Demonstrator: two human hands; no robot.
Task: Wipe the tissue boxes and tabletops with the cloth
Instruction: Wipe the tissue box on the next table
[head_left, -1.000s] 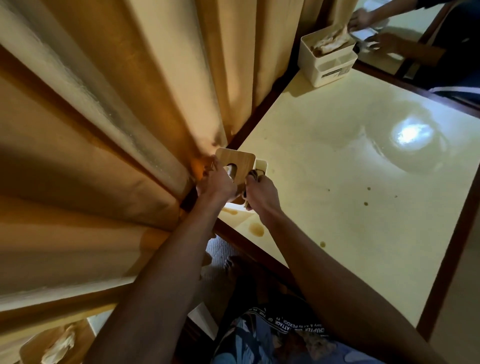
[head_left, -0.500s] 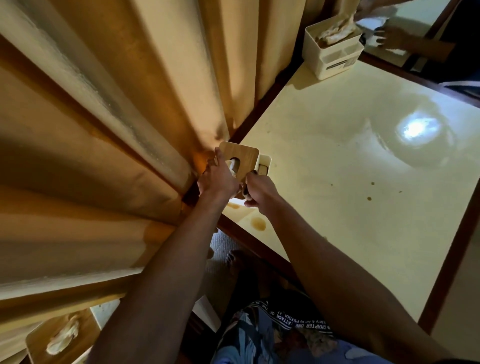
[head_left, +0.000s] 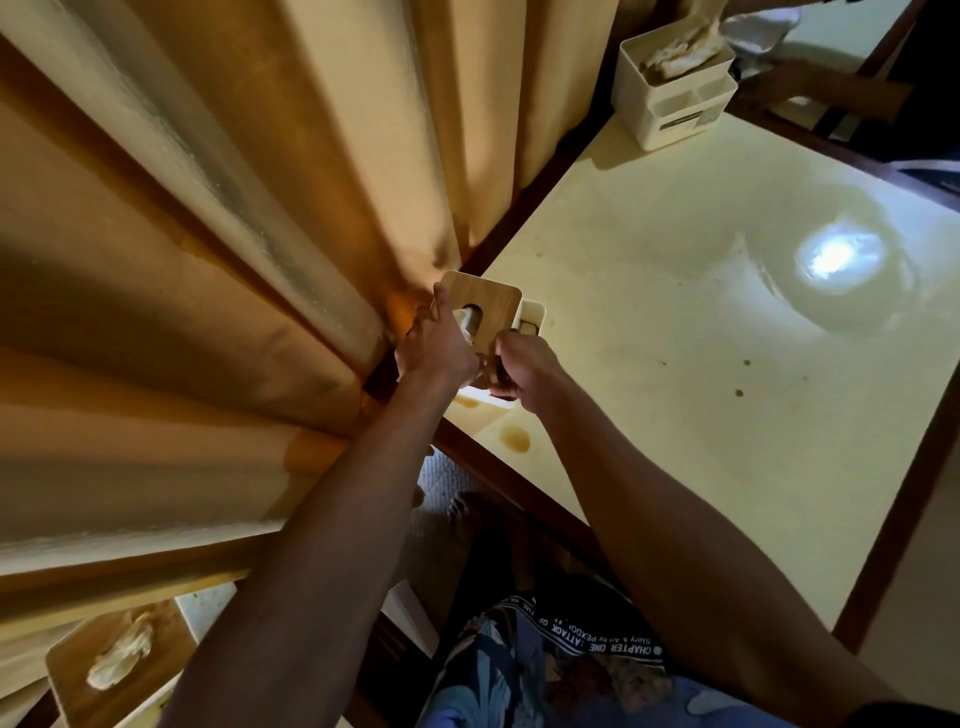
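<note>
A white tissue box with a wooden lid (head_left: 493, 301) stands at the near left corner of the cream tabletop (head_left: 701, 322), against the curtain. My left hand (head_left: 434, 345) grips the lid's left side, fingers by its oval slot. My right hand (head_left: 522, 366) is curled around something dark, a cloth as far as I can tell, pressed against the box's near side. The box's body is mostly hidden behind both hands.
Heavy tan curtains (head_left: 208, 260) hang along the table's left edge. A second white tissue box (head_left: 675, 98) sits at the far corner, with another person's arm (head_left: 826, 93) beyond it. A third wooden-lidded box (head_left: 119, 670) lies at bottom left. Brown stains (head_left: 514, 437) mark the near edge.
Both hands stay on the box at the corner; the wooden lid sits slightly higher and more tilted. The view has shifted, bringing the bottom-left box further in.
</note>
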